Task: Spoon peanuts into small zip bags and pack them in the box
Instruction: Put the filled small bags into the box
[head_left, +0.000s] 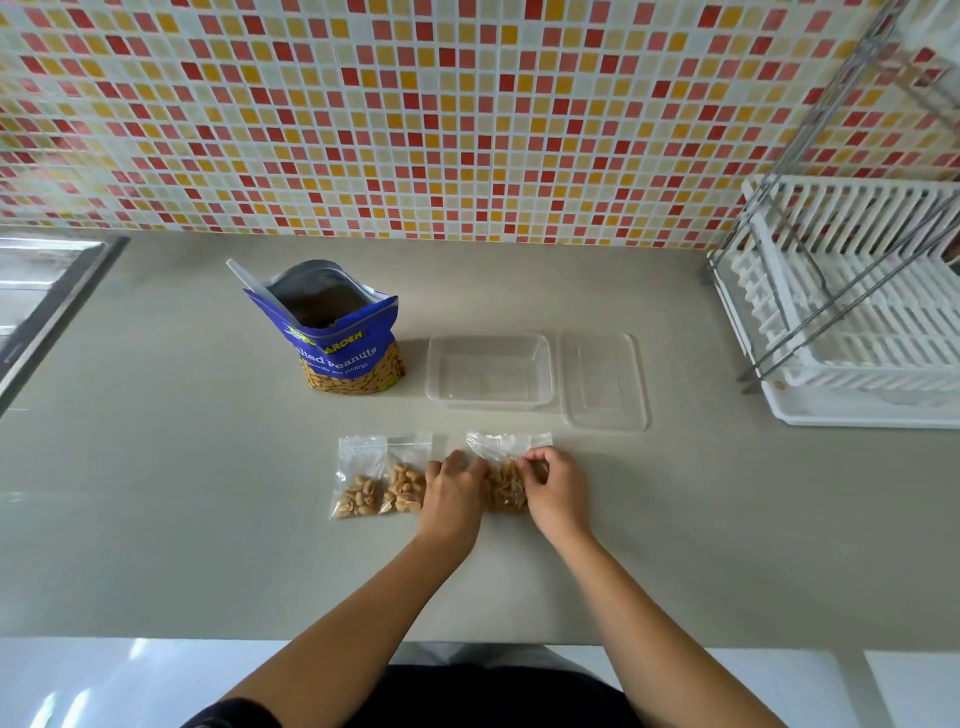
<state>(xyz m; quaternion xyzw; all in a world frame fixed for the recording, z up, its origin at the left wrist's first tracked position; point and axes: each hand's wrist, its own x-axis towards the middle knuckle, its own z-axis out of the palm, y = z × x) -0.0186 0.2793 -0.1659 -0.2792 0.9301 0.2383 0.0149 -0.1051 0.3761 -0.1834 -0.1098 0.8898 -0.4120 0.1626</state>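
Two small zip bags of peanuts (358, 480) (406, 478) lie side by side on the grey counter. To their right lies a third filled zip bag (505, 480); my left hand (453, 491) and my right hand (553, 486) both hold it with curled fingers, one at each side. An open blue pouch of salted peanuts (340, 332) stands behind on the left. A clear plastic box (489, 371) sits empty behind the bags, with its clear lid (603, 380) lying to its right. No spoon is in view.
A white dish rack with a metal frame (841, 306) stands at the right. A steel sink edge (47, 291) is at the far left. The mosaic tile wall (441, 114) closes the back of the counter (208, 519).
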